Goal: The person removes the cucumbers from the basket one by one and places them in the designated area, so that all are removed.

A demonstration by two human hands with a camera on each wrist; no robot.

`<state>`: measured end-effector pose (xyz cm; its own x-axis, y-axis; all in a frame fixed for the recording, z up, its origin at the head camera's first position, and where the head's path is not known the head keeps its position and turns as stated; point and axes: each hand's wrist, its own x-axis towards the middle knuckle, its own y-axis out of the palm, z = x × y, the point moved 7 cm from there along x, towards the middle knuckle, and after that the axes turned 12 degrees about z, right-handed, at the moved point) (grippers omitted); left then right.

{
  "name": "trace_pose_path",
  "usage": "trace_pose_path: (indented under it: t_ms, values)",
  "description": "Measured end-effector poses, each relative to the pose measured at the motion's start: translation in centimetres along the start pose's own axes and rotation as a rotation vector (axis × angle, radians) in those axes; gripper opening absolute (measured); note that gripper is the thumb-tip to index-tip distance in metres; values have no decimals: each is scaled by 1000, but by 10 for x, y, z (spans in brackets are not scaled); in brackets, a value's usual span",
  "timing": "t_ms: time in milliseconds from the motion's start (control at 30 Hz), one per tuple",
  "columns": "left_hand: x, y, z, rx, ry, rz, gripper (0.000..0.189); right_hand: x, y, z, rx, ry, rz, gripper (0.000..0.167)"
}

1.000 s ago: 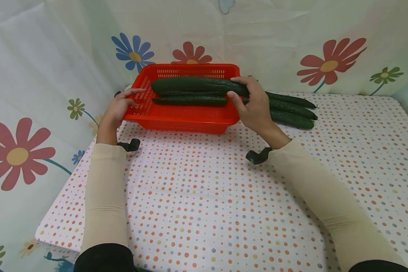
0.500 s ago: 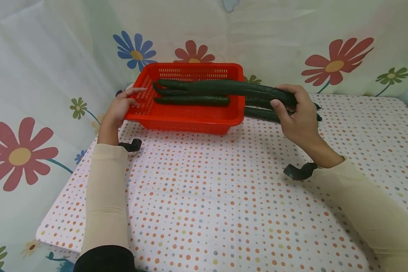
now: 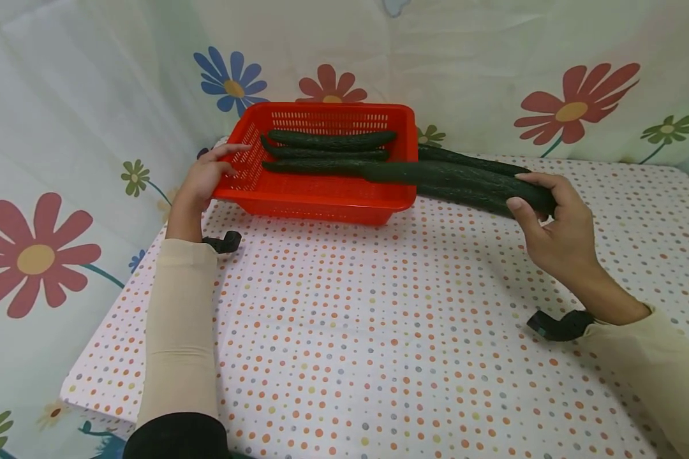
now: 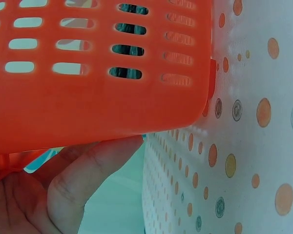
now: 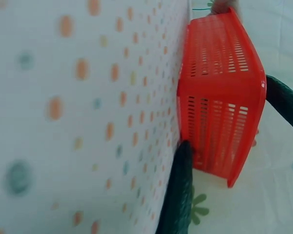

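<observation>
Right grip (image 3: 563, 236): pinching cucumber (image 3: 459, 178) at right end | far tip over red basket (image 3: 316, 211)

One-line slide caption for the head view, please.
Left hand holds a red basket of cucumbers; right hand grips another cucumber extending over the basket.

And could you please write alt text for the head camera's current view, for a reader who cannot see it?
A person's right hand grips one end of a long cucumber that reaches over the rim of a red basket, whose left side the left hand holds. Three cucumbers lie inside; other cucumbers lie beside it on a spotted tabletop.
</observation>
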<state>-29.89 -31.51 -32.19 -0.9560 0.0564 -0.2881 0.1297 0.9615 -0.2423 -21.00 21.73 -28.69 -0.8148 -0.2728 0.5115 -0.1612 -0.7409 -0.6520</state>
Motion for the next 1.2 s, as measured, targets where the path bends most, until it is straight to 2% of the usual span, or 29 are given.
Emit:
trace_pose_path:
  t_ms: [300,533,833,1033,1200]
  values:
    - [1,0,1,8,10,4,49,-20,-15,-17,-21,37,-20,40]
    - [4,-1,3,5,8,5,48,-27,-33,-17,-48,47,-35,40]
    - [4,-1,0,8,15,11,49,-33,-57,-24,-160,158,18,43]
    - [4,-1,-1,1,5,15,49,-39,-50,-39,-178,263,104,45]
    - [7,-3,5,4,-3,14,49,-39,-33,-41,-152,261,199,45]
